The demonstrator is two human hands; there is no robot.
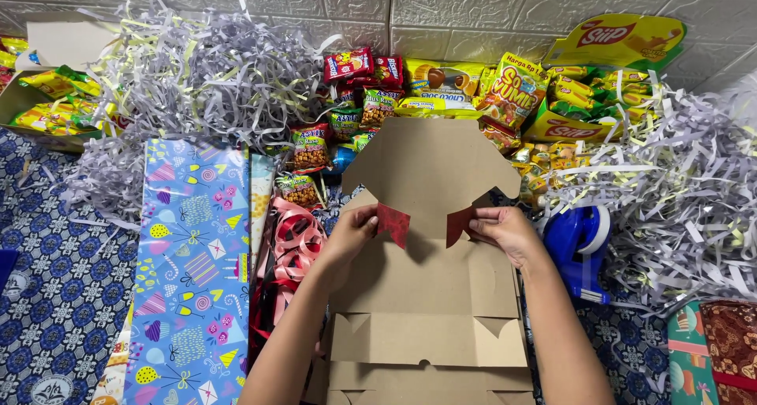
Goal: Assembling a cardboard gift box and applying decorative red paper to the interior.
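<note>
A flat brown cardboard box blank [426,294] lies unfolded in front of me, its rounded lid flap [430,164] raised toward the wall. My left hand [351,231] pinches the left side tab, whose red inner face [394,222] shows. My right hand [505,230] grips the matching right tab [459,223], also red inside. Both tabs are folded inward toward the middle of the box.
Blue patterned wrapping paper [193,271] lies on the left, next to pink and red ribbons [288,243]. Heaps of shredded paper [205,74] and snack packets [441,89] line the wall. A blue tape dispenser [579,243] sits right of the box.
</note>
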